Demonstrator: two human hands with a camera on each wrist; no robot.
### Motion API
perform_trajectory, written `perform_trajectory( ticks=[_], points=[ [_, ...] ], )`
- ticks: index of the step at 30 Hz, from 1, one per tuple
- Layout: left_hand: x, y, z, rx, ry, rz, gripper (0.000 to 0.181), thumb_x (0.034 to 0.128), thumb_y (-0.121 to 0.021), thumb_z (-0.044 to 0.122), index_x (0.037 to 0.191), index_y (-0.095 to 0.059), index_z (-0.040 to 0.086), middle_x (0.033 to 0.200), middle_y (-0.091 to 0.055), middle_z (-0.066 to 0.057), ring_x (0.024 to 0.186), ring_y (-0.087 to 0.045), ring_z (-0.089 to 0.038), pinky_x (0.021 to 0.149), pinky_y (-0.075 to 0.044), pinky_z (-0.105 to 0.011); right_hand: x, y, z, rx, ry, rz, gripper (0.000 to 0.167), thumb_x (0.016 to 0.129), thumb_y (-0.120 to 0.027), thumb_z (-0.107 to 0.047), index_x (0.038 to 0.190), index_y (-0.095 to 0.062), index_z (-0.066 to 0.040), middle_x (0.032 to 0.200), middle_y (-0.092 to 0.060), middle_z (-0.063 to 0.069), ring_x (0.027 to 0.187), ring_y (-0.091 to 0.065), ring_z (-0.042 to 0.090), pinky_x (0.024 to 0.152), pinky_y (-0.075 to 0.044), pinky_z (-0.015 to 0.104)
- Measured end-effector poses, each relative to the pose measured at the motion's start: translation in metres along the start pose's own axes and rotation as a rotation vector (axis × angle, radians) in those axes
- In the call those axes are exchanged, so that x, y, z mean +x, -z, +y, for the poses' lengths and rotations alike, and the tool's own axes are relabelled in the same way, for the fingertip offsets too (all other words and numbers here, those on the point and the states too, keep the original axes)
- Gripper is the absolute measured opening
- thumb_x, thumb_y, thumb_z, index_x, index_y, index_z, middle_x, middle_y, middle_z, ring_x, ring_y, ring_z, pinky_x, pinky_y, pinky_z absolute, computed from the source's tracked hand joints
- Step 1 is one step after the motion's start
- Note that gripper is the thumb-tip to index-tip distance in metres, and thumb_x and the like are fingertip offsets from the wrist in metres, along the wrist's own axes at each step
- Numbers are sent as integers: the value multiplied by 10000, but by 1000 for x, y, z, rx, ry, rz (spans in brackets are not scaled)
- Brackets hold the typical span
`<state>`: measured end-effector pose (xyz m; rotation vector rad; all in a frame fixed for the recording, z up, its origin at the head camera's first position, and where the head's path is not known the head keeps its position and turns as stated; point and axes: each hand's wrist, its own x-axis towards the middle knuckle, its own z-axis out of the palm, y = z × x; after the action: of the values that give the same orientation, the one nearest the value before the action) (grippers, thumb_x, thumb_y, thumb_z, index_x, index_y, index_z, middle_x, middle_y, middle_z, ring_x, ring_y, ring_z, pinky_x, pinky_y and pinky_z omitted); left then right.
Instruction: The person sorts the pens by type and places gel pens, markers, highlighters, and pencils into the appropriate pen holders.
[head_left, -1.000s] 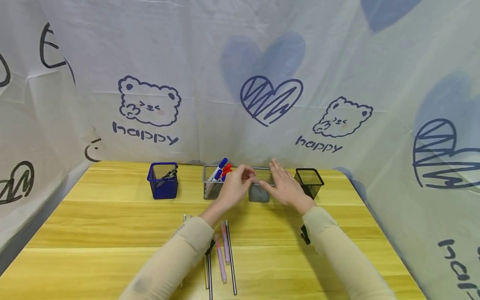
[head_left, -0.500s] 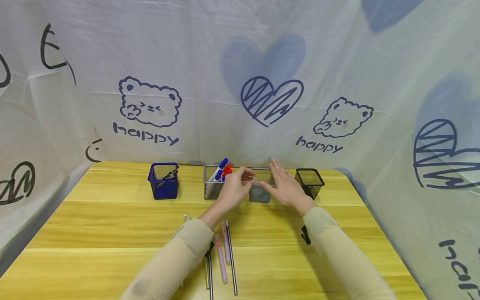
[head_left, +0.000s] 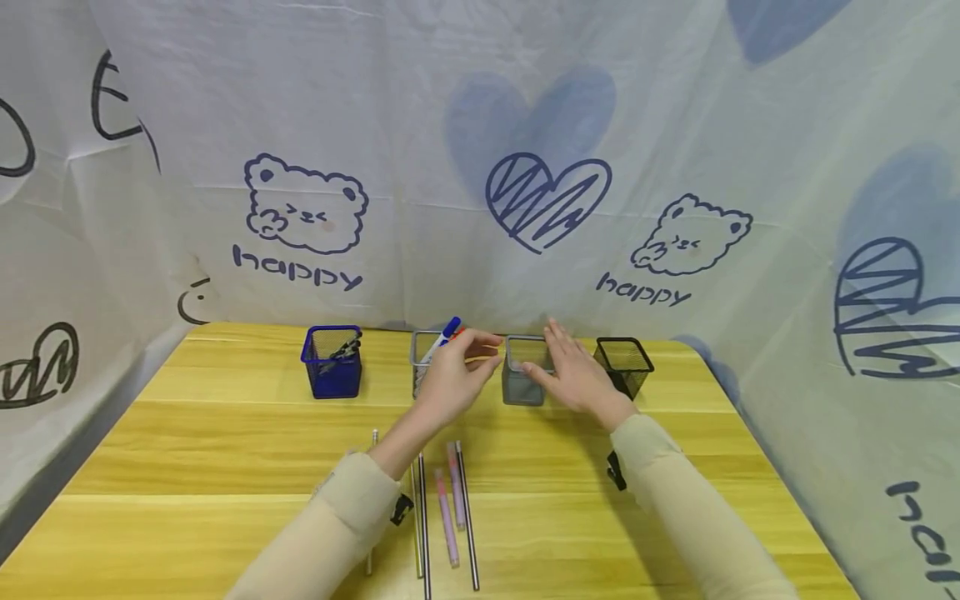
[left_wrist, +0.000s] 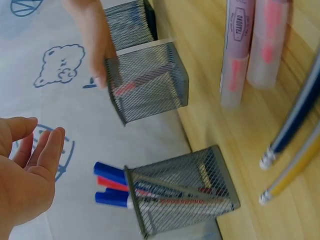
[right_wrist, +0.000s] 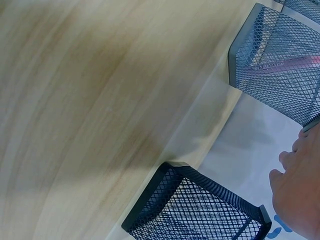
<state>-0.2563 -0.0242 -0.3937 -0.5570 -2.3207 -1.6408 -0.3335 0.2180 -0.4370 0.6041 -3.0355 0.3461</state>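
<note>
My left hand (head_left: 453, 379) hovers between two grey mesh pen holders, its fingers loosely curved and nothing between them. The right-hand grey holder (head_left: 523, 392) stands upright, and a pinkish highlighter (left_wrist: 142, 80) leans inside it. At that holder's rim rests my right hand (head_left: 576, 375), fingers fairly straight, thumb over the near side. The other grey holder (left_wrist: 185, 195), partly behind my left hand in the head view, contains blue-capped and red-capped markers (left_wrist: 111, 185).
A blue mesh holder (head_left: 334, 381) with black pens stands at left, a black mesh holder (head_left: 628, 377) at right. Pink highlighters (head_left: 447, 525) and several pencils (head_left: 467, 521) lie on the wooden table (head_left: 187, 467). A printed cloth (head_left: 427, 275) hangs behind.
My left hand has drawn back to the left, away from the right-hand grey holder, and its fingers have spread apart. My right hand stays at that holder's rim.
</note>
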Motion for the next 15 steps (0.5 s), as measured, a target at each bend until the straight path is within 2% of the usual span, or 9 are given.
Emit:
perform_trajectory(
  ticks=[6,11,15],
  points=[
    [-16,19,3,-4,-50,6,246,988,-700,21,1233,-680,21,1244,-711,-85,1136,-705,-235,918,-598,-259,-1,1,-2,8,-13,3,1025,1004,-268,-785,1663,-108,-18,1751,-21,118,1596,-125,348,1299,-118,506],
    [-31,34,-1,29,-78,-13,255,980,-715,29,1233,-693,46,1210,-719,-81,1106,-708,-225,893,-611,-277,-1,0,-2,9,-4,10,1016,1013,-283,-769,1659,-120,-2,1749,-31,136,1597,-119,352,1296,-123,517],
    [-42,45,-6,53,-100,-39,257,960,-736,20,1211,-698,62,1136,-729,-69,1015,-719,-227,837,-627,-326,0,-1,0,11,8,10,1023,1011,-275,-774,1658,-119,3,1748,-24,138,1599,-112,349,1297,-113,517]
  ],
)
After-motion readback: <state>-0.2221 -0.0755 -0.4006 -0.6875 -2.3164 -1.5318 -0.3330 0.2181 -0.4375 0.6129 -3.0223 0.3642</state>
